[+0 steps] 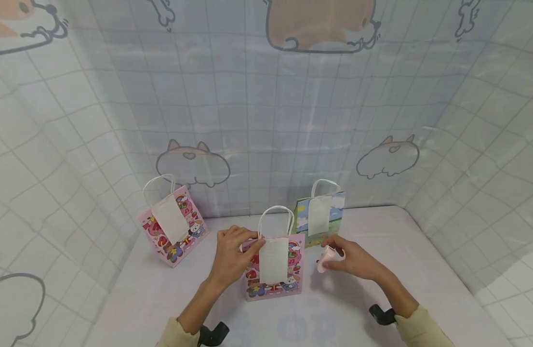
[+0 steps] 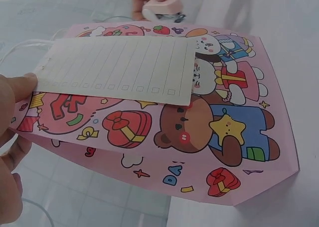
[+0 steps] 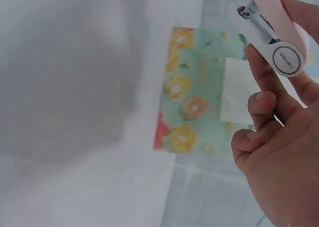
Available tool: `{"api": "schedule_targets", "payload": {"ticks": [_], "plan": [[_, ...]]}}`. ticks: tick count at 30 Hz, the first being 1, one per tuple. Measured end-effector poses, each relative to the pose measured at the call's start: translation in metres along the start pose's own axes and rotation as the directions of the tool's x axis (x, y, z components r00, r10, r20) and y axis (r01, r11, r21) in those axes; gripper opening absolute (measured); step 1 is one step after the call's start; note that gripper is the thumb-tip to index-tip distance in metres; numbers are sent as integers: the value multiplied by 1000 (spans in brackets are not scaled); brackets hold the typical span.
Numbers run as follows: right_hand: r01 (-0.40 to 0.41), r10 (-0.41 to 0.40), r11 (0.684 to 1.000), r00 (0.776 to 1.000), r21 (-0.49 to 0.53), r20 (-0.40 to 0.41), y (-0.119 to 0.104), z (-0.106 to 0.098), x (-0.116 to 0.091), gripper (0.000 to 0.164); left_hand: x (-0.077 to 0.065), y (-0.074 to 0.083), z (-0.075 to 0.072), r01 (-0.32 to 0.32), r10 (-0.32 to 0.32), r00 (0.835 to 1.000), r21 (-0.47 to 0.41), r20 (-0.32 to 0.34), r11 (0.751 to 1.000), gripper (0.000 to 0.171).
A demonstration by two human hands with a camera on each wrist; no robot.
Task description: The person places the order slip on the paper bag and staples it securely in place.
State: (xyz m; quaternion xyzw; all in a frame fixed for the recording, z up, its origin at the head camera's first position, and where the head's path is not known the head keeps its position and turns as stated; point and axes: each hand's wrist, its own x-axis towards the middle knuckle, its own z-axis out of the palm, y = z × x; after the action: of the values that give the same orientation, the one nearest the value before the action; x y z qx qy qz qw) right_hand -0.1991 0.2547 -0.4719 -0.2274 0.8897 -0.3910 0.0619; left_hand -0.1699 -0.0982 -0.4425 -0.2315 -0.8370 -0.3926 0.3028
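A pink gift bag [image 1: 295, 270] with cartoon animals and white rope handles stands upright at the middle of the table. Over its front lies a lined white paper slip [image 1: 273, 262], its top edge at the bag's rim. My left hand [image 1: 233, 255] pinches the bag's top left edge, thumb at the slip's upper corner. To the right of the bag, my right hand [image 1: 351, 260] grips a small pink stapler [image 1: 327, 258] between thumb and fingers. In the right wrist view the stapler [image 3: 279, 35] shows its metal inside and a round logo.
Another pink gift bag [image 1: 189, 207] with a white slip leans at the back left. A green and blue gift bag [image 1: 337, 212], also bearing a slip, stands behind my right hand. A grid-patterned curtain [image 1: 292, 120] surrounds the white table [image 1: 171, 303].
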Motion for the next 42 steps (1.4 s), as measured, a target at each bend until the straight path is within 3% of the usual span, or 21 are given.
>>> {"api": "schedule_targets", "payload": {"ticks": [7, 16, 28, 42], "plan": [[27, -27, 1000, 999, 12, -29, -17, -1, 6, 55, -1, -2, 0, -4, 4, 1000, -30, 16, 1000, 13], [100, -104, 994, 989, -41, -109, -39, -5, 16, 49, 0, -3, -1, -35, 39, 998, -90, 50, 995, 10], [199, -201, 980, 968, -31, -147, -66, -14, 40, 53, 0, -1, -1, -28, 33, 998, -100, 54, 995, 11], [252, -247, 968, 957, 11, -153, -94, -9, 64, 51, 1, -1, -1, -22, 28, 998, -98, 59, 995, 10]]}}
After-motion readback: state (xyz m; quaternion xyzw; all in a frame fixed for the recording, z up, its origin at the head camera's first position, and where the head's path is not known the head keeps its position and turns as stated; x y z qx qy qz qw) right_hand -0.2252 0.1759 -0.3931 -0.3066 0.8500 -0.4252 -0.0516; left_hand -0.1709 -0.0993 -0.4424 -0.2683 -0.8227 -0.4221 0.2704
